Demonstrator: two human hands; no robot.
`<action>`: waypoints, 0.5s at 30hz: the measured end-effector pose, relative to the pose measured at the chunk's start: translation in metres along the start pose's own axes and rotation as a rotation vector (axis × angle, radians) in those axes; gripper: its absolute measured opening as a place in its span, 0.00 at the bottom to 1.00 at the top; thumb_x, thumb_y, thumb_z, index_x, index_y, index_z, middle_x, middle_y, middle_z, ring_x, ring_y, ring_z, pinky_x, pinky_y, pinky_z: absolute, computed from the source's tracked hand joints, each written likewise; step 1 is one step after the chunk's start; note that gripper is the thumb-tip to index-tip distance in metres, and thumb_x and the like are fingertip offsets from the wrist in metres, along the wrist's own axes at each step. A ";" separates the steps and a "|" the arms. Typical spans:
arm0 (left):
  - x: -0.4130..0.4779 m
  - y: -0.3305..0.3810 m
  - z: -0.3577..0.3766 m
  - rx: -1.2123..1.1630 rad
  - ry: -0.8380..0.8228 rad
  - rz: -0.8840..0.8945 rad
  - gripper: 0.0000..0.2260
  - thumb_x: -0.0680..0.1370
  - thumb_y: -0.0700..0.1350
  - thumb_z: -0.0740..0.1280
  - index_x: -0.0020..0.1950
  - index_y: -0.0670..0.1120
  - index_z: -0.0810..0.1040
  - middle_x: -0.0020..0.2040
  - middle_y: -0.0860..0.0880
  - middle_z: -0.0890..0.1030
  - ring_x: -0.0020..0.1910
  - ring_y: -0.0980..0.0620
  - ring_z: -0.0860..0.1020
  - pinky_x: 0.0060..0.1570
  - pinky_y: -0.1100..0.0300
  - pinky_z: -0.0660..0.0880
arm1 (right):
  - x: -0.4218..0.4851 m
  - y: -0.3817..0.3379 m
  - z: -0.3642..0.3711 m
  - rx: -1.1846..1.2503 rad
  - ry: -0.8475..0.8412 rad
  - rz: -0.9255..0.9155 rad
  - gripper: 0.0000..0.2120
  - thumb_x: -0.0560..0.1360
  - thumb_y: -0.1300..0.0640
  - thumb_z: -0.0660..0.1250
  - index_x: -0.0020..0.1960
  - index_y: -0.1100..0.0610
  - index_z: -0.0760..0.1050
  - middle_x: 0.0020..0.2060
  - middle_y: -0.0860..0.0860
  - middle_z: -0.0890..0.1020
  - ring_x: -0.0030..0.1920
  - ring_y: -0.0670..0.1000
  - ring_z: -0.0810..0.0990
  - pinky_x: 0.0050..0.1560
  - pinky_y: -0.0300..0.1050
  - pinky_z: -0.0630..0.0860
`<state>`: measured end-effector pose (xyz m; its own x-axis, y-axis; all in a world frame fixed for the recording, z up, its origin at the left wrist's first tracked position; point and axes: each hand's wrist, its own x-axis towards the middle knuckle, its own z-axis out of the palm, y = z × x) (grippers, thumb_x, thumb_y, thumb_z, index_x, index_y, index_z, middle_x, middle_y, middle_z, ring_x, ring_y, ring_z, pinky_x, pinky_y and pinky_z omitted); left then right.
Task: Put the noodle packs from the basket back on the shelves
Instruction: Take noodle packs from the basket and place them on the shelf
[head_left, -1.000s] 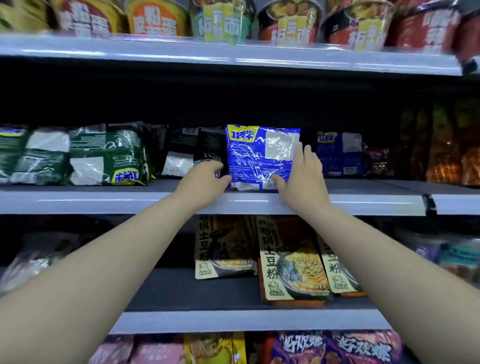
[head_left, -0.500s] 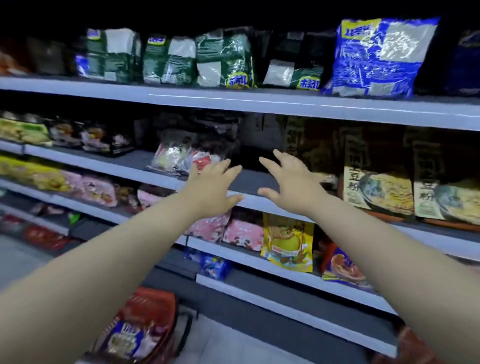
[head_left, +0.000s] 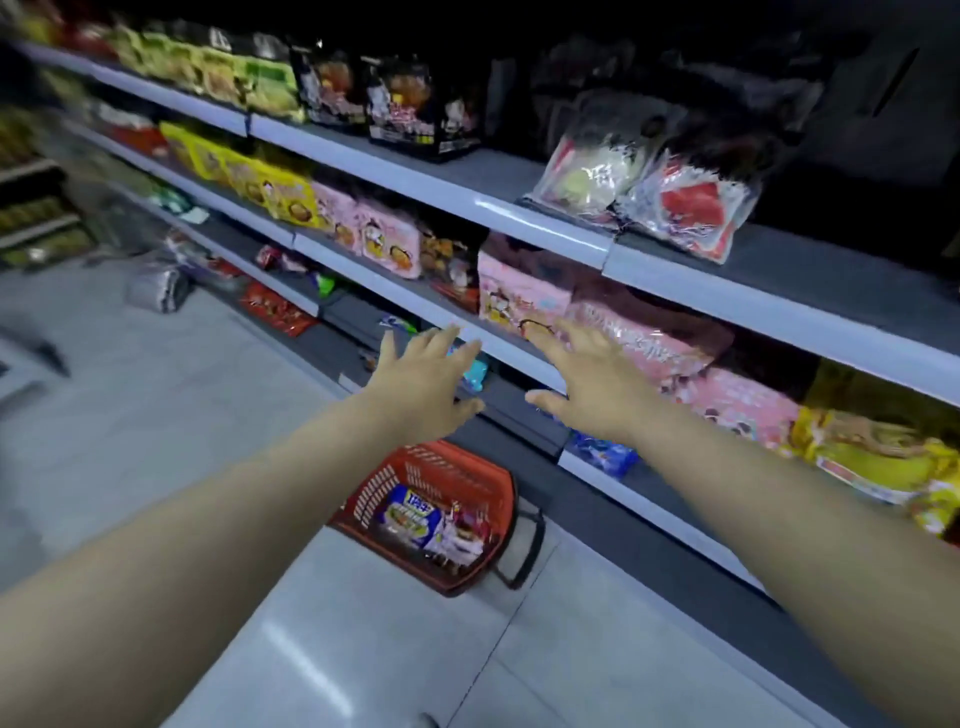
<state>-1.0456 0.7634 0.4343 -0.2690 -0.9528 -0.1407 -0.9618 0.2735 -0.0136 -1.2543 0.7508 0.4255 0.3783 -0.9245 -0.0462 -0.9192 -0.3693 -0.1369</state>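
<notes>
A red plastic basket (head_left: 480, 480) stands on the floor against the base of the shelves, below my hands. Inside it lie a blue-and-white noodle pack (head_left: 410, 514) and a reddish pack (head_left: 467, 527) beside it. My left hand (head_left: 421, 387) and my right hand (head_left: 597, 387) are both stretched out in the air above the basket, fingers spread, holding nothing. The shelves (head_left: 524, 221) run from upper left to right, stocked with pink, yellow and black noodle packs.
Pink packs (head_left: 524, 291) sit on the shelf just behind my right hand. Two clear bags (head_left: 644, 187) lean on the shelf above. A grey bundle (head_left: 158, 286) lies on the pale tiled floor (head_left: 171, 415) at the left. The basket's black handle (head_left: 524, 551) hangs down on its right side.
The blue pack was let go on the upper shelf. Both hands came away empty and dropped, and my view swung down and left so the basket on the floor is in sight.
</notes>
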 end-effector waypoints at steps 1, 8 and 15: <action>0.004 -0.022 0.011 -0.011 -0.032 -0.024 0.33 0.79 0.62 0.57 0.79 0.55 0.47 0.80 0.50 0.45 0.78 0.46 0.46 0.72 0.36 0.43 | 0.018 -0.013 0.012 0.009 -0.024 -0.005 0.36 0.78 0.39 0.60 0.79 0.48 0.48 0.78 0.55 0.50 0.77 0.58 0.50 0.76 0.54 0.51; 0.040 -0.137 0.089 -0.038 -0.192 -0.076 0.34 0.79 0.60 0.59 0.79 0.53 0.47 0.79 0.48 0.46 0.78 0.45 0.47 0.72 0.36 0.43 | 0.120 -0.085 0.111 0.076 -0.199 -0.047 0.36 0.78 0.38 0.59 0.79 0.46 0.48 0.78 0.55 0.50 0.77 0.57 0.50 0.76 0.55 0.51; 0.092 -0.209 0.209 -0.097 -0.379 -0.163 0.34 0.78 0.60 0.60 0.79 0.53 0.49 0.79 0.46 0.50 0.77 0.43 0.49 0.71 0.34 0.43 | 0.200 -0.111 0.238 0.132 -0.385 -0.072 0.35 0.77 0.40 0.61 0.78 0.47 0.50 0.78 0.55 0.53 0.76 0.58 0.53 0.74 0.55 0.53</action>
<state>-0.8590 0.6459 0.2171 -0.0929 -0.8619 -0.4985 -0.9954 0.0928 0.0251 -1.0509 0.6290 0.1961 0.4772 -0.7847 -0.3957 -0.8765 -0.3930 -0.2779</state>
